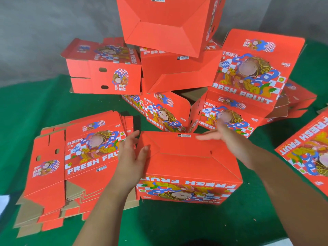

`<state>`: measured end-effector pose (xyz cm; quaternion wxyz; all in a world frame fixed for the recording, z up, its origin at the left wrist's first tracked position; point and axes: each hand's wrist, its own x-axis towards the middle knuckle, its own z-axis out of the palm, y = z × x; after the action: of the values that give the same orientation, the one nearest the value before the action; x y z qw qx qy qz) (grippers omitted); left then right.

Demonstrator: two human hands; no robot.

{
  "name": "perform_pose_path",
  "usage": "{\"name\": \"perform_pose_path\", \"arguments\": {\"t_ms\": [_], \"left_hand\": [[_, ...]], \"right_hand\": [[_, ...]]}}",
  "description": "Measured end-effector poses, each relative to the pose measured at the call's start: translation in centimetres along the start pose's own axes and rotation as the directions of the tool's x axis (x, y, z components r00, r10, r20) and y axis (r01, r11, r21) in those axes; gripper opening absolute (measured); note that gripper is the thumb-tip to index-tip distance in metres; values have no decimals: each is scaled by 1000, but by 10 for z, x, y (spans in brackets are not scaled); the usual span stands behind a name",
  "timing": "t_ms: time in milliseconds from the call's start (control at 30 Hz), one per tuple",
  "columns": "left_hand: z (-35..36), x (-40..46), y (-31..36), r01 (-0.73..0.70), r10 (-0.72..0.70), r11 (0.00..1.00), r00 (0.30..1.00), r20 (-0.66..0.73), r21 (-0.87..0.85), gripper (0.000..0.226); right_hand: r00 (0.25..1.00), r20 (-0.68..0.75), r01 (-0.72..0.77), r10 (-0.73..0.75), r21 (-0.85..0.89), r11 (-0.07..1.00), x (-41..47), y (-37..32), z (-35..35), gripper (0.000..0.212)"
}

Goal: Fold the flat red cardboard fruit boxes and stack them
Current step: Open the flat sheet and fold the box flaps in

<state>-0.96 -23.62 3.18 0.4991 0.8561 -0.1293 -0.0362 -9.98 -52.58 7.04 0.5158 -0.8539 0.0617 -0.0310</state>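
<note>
A folded red fruit box [188, 164] stands in front of me on the green floor, bottom flaps up and its print upside down. My left hand [132, 157] lies with straight fingers against the box's left end. My right hand [229, 139] hovers with spread fingers over the far right edge, slightly blurred. To the left lies a stack of flat red boxes [71, 166]. Behind, several folded boxes form a loose pile [177, 71], one tilted box [168, 23] on top.
Green carpet [177, 222] covers the floor, with a grey wall [44, 32] behind the pile. Another flat box [312, 153] lies at the right edge. A folded box [104, 73] sits on its side at the back left.
</note>
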Motion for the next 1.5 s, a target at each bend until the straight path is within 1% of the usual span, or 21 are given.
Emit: {"name": "perform_pose_path", "arguments": {"t_ms": [33,67,100,133,200,300,433,500,533,567,600,633,700,767,867,1000,1100,1167,1300,1367,1500], "left_hand": [[0,-1,0,3,-3,1000,1000,-3,-4,52],[0,-2,-1,4,-4,1000,1000,-6,-4,49],[0,-3,-1,9,-9,1000,1000,-5,-15,47],[0,-3,0,20,-20,999,1000,-1,-36,45],[0,-5,-1,17,-17,998,1000,-8,-62,42],[3,-9,0,37,-41,993,999,-31,-113,40],[9,-20,10,199,-216,891,976,6,-408,36],[8,-25,14,324,-326,809,942,83,-490,26],[5,-28,15,384,-372,760,919,134,-524,26],[3,-29,15,443,-407,707,892,194,-551,34],[1,-31,14,489,-420,657,870,259,-575,43],[-1,-33,15,506,-394,616,861,321,-604,49],[1,-40,21,447,-272,600,894,356,-664,53],[5,-42,31,336,-202,576,942,268,-745,58],[17,-37,45,366,-258,450,927,273,-815,29],[31,-38,51,592,-431,543,805,407,-596,69],[38,-51,55,601,-340,554,795,503,-576,88],[47,-57,64,529,-221,602,831,511,-599,77],[60,-47,109,310,-56,769,904,424,-559,73],[62,-43,124,118,69,843,944,323,-524,83],[77,-59,160,-77,272,875,894,355,-477,119]], "right_hand": [[991,127,-13,35,-167,986,-2,-4,-2,55],[978,146,-96,147,-310,946,-3,-6,3,61],[981,75,-114,180,-529,841,-3,-3,10,72],[974,45,-152,221,-593,791,-7,1,12,81],[967,-96,-243,237,-632,736,0,3,23,86],[954,-170,-291,248,-731,617,7,-1,32,90],[956,-159,-284,248,-713,641,0,1,31,92],[936,-121,-346,331,-490,800,0,-6,21,91],[915,-110,-404,389,-231,885,0,-12,13,87],[876,-105,-458,471,123,880,-1,-14,5,80],[823,-54,-482,565,459,746,-3,-14,-3,70],[783,7,-474,622,654,590,-6,-10,-11,62],[768,60,-471,637,726,501,-15,-1,-23,50],[771,-21,-440,637,705,556,-24,6,-33,35],[718,-258,-363,646,654,664,-38,2,-38,26],[676,-605,-138,421,458,878,-52,5,-27,20],[695,-644,65,320,500,864,-60,5,-40,36],[671,-652,59,353,522,851,-60,9,-56,36],[691,-543,-138,478,550,824,-63,17,-90,30],[671,-623,-67,403,490,869,-69,11,-110,25],[545,-815,184,197,346,920,-76,-9,-157,24]]}}
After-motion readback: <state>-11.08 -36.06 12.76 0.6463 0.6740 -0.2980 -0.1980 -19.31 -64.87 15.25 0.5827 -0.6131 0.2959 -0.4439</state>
